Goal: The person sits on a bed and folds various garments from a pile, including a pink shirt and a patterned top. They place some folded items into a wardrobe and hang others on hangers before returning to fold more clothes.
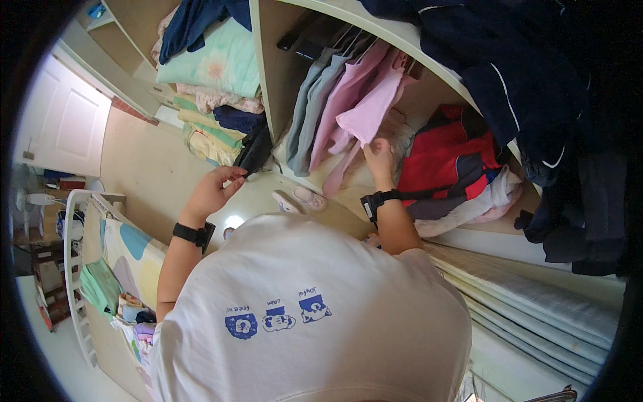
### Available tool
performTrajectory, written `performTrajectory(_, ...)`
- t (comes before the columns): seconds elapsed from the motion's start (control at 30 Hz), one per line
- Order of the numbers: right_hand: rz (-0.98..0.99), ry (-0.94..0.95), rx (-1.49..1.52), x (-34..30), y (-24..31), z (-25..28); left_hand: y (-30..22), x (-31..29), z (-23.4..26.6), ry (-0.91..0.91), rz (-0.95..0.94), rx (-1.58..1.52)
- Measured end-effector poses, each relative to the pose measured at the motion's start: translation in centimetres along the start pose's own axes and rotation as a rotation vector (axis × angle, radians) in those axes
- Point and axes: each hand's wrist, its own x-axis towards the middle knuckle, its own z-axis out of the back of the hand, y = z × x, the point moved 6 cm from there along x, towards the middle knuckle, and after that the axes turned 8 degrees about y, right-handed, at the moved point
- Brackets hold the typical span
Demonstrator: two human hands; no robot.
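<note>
A pink garment [367, 110] hangs from the rail inside the wardrobe. My right hand [380, 159] is closed on its lower edge, the fingertips pinching the cloth. To the left, my left hand [218, 191] is half curled, with the thumb apart from the fingers and nothing plainly held. Its fingertips are beside the lower end of a black garment [255, 150], and I cannot tell whether they touch it. Grey garments [309, 110] hang left of the pink one. A dark band with a small box circles each wrist.
Red and dark clothing [445, 157] lies heaped in the wardrobe's lower right. Navy garments [509, 74] hang over the upper right edge. A green pillow [213, 61] tops the left stack. Pink shoes [308, 198] are on the floor. A white-railed bed [79, 275] stands at left, a folded mattress [536, 301] at right.
</note>
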Motion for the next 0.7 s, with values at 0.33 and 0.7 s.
performTrajectory(0.33, -0.054, -0.225, 0.134, 7.7, 5.5, 0.7, -0.8, -0.7, 0.0, 0.002, 0.014, -0.007)
performTrajectory(0.7, -0.131, 0.385, 0.46, 9.6, 2.3, -8.3, 1.0, -3.4, -0.5, -0.065, 0.074, -0.051)
